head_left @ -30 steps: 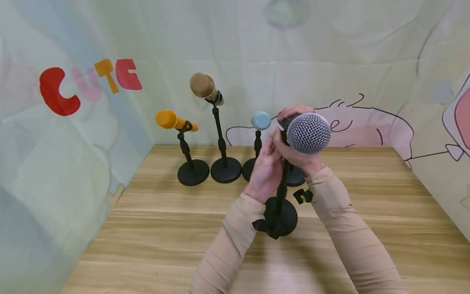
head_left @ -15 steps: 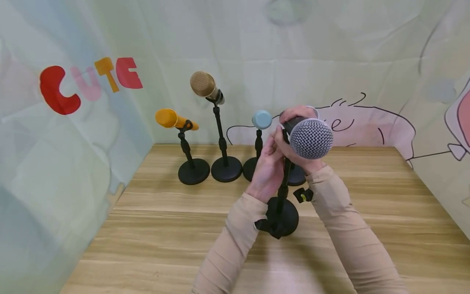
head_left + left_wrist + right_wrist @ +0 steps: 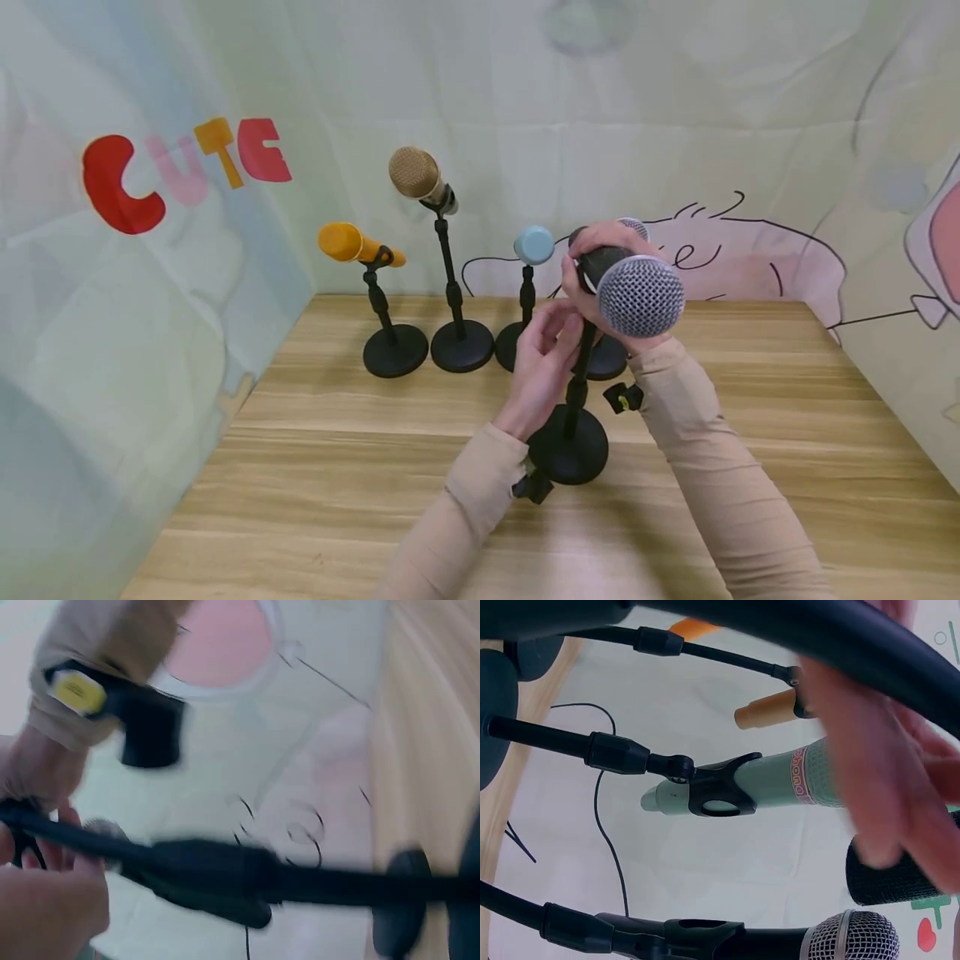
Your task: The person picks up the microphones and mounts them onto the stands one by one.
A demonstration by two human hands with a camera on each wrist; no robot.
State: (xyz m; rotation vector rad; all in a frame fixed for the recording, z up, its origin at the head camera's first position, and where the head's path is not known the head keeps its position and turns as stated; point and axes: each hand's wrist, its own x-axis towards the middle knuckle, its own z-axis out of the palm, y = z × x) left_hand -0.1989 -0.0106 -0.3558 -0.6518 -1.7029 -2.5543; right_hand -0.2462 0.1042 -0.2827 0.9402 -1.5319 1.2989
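My right hand grips a black microphone with a silver mesh head, at the top of the nearest black desk stand. The fingers cover most of its handle and the stand's clip, so how the two meet is hidden. My left hand is just left of the stand's pole, fingers loosely bent with nothing visible between them. In the left wrist view the black pole runs past that hand, blurred. The left fingers look blurred in the right wrist view.
Behind stand an orange microphone, a gold one and a light blue-green one, each on a stand. Another black microphone on a stand is partly hidden by the right hand. Printed cloth hangs around the wooden table.
My left hand has come away from the clip, down and slightly left. The right hand stays on the microphone, whose mesh head has dipped a little lower and to the right.
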